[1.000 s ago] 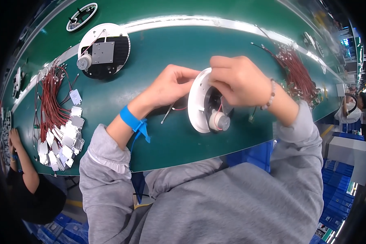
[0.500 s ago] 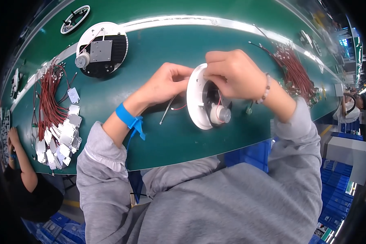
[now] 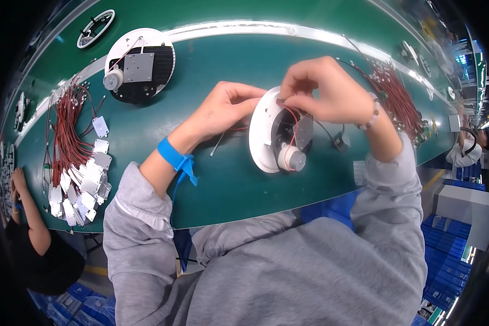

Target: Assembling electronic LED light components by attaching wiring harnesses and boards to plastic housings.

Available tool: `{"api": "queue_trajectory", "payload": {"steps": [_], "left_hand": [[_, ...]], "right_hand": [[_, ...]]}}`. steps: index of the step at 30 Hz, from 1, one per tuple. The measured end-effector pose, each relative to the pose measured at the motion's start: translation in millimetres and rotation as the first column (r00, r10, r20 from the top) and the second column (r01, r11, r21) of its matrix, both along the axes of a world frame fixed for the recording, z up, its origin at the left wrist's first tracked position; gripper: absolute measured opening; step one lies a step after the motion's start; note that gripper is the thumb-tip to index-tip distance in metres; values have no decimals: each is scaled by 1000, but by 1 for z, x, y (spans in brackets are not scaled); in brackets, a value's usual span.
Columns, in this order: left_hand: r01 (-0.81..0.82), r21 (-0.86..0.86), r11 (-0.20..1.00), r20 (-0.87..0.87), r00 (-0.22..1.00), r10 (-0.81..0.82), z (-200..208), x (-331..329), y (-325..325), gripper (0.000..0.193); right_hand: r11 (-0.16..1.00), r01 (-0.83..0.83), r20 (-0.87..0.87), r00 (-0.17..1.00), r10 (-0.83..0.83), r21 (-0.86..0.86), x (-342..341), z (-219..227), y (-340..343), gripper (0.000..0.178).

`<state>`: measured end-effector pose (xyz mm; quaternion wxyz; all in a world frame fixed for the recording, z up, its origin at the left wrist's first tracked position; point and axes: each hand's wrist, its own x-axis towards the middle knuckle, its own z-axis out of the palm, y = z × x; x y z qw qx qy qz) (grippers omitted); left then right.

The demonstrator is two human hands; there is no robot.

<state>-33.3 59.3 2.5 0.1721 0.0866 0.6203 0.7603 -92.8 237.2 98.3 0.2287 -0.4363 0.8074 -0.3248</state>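
Observation:
A white round housing (image 3: 262, 133) stands tilted on edge over the table, its black inner side turned to the right. My left hand (image 3: 225, 111) is closed on its upper left rim, some fingertips hidden behind it. My right hand (image 3: 328, 92) pinches red and black wires (image 3: 289, 108) at the housing's upper part. On the inner side are a small round motor (image 3: 293, 159) with a red wire and a grey metal plate (image 3: 305, 131). A dark cable (image 3: 328, 133) trails down to the right, below my right hand. Thin wire ends show left of the housing.
A similar assembly (image 3: 138, 68) lies on the green table at the upper left. Left is a bundle of red-black wires (image 3: 70, 136) with metal plates (image 3: 84, 187); another bundle (image 3: 394, 98) lies right. A white ring (image 3: 96, 29) sits at the back. A co-worker's arm (image 3: 32, 212) shows far left.
The housing has turned so more of its black inner side and metal plate show. My right hand has moved slightly right and now visibly pinches the wires, with a dark cable hanging below.

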Motion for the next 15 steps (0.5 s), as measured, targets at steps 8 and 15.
{"api": "queue_trajectory", "payload": {"steps": [8,15], "left_hand": [[-52,12,999,24,998,51,-3,-4,-12,20],[-143,-170,975,9,989,146,13,1,-25,20]], "right_hand": [[999,31,-143,989,-28,14,-1,-3,-16,14],[990,-138,491,862,124,-9,-40,-36,-14,20]]}}
